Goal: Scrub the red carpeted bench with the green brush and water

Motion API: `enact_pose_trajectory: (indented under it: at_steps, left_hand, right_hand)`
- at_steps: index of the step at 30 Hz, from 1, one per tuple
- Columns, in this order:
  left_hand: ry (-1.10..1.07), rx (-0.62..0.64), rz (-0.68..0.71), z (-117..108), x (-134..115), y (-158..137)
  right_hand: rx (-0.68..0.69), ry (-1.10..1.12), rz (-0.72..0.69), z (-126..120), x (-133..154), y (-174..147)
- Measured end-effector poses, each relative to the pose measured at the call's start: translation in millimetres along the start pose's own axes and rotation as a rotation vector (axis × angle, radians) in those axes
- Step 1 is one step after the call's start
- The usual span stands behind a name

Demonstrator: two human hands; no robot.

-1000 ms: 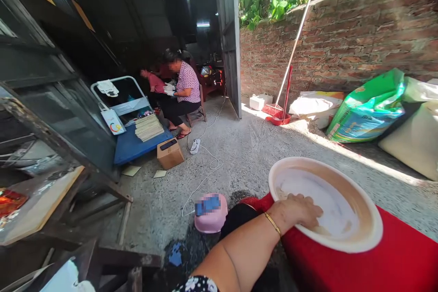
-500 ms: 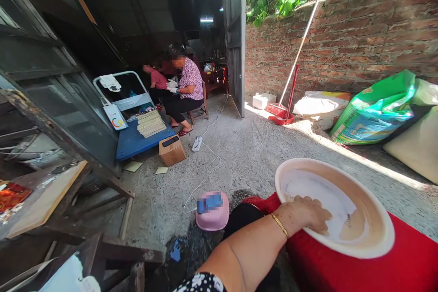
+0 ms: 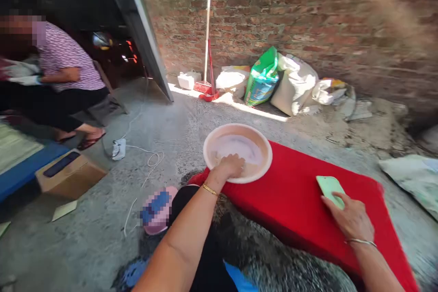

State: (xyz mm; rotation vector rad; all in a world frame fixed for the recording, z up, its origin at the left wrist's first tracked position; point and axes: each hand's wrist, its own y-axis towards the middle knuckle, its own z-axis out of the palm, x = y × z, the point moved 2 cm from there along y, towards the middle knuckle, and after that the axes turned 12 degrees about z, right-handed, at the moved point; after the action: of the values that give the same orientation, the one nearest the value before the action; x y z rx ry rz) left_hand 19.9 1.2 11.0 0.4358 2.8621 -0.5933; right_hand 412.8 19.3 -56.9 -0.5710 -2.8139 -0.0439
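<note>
Left hand (image 3: 233,165) in basin (image 3: 239,127), grip unclear; right hand (image 3: 356,219) holds light-green flat piece (image 3: 329,185) by near end. Light, level hold advisable.

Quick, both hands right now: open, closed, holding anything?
Left hand: reaching into the basin; open or closed cannot be told.
Right hand: closed on the light-green flat piece.

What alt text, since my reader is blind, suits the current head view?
A person's left hand reaches into a basin of whitish liquid on a red cloth, while the right hand touches a flat, pale green object. A brick wall stands beyond.
</note>
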Motion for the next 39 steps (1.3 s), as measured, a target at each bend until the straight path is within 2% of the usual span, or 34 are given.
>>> enact_pose_trajectory:
  at_steps: [2, 8, 11, 14, 19, 22, 25, 28, 31, 33, 35, 36, 39]
  left_hand:
    - [0.029, 0.010, 0.051, -0.7, 4.6, 4.6]
    - [0.090, 0.025, 0.056, 3.8, 13.8, 19.8]
    - [0.093, 0.020, 0.038, 3.4, 13.7, 19.0]
    - [0.101, -0.007, 0.043, 3.7, 16.2, 19.6]
    - [0.107, 0.005, 0.058, 7.5, 23.5, 24.1]
    - [0.118, 0.022, 0.064, 8.5, 25.4, 26.3]
    - [0.132, 0.029, 0.064, 7.8, 24.2, 26.3]
    - [0.131, 0.030, 0.064, 5.9, 21.2, 24.5]
    - [0.116, 0.035, 0.060, 3.9, 18.1, 21.9]
    - [0.103, 0.034, 0.061, 3.1, 16.7, 20.6]
    - [0.092, 0.026, 0.064, 2.9, 16.1, 20.0]
    - [0.091, 0.021, 0.065, 3.1, 16.2, 20.0]
    - [0.106, 0.017, 0.072, 4.6, 17.9, 21.5]
  right_hand:
    - [0.006, 0.027, 0.109, -6.5, -18.5, 2.5]
    - [-0.142, 0.124, 0.435, -44.9, -101.5, -2.0]
    - [-0.200, 0.184, 0.535, -52.8, -120.5, -14.9]
    - [-0.229, 0.237, 0.392, -42.4, -98.5, -35.2]
    - [-0.141, 0.242, -0.010, -8.7, -12.7, -81.8]
    - [-0.114, 0.148, -0.123, -0.6, 14.5, -93.3]
    - [-0.088, 0.085, -0.056, -7.1, -4.8, -85.8]
    - [-0.091, 0.084, 0.120, -24.4, -58.9, -72.2]
    - [-0.128, 0.095, 0.357, -44.1, -116.1, -67.3]
    - [-0.175, 0.099, 0.475, -52.7, -138.8, -71.3]
    - [-0.222, 0.121, 0.489, -53.5, -140.7, -80.3]
    - [-0.234, 0.140, 0.449, -50.3, -133.2, -86.4]
    - [-0.207, 0.203, 0.193, -29.6, -83.7, -110.5]
